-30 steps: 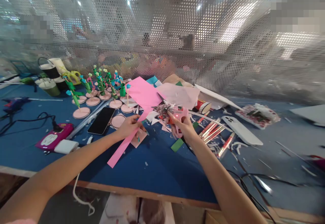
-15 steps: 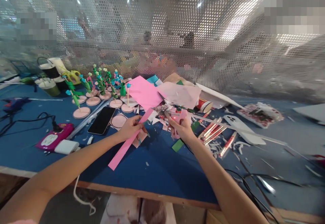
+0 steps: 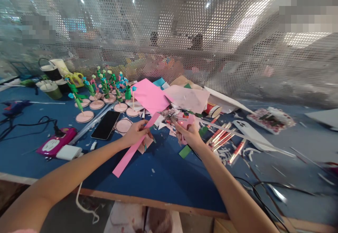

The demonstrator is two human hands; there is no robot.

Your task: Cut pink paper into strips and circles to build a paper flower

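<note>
My left hand [image 3: 137, 133] is closed on a long pink paper strip [image 3: 128, 159], which slants from lower left to upper right over the blue table. A small pale pink paper piece [image 3: 144, 145] shows beneath those fingers. My right hand [image 3: 188, 132] grips a pink glue gun [image 3: 187, 119], its nozzle end pointing left toward the strip's upper end. A long clear glue stick [image 3: 237, 130] sticks out of the gun's back to the right. Nozzle and strip are apart. Beyond the hands lies a pink paper sheet [image 3: 151, 95].
Several paper flowers on round pink bases [image 3: 85, 116] stand at left. A black phone [image 3: 106, 125], a magenta power socket [image 3: 56, 142] and a blue glue gun [image 3: 16, 108] lie nearby. At right are a white phone [image 3: 252, 134], red-and-white sticks [image 3: 220, 135] and cables [image 3: 264, 183].
Both hands hold nearly the same position, with the strip still. The glue stick's far end has shifted slightly. The camera view has moved a little.
</note>
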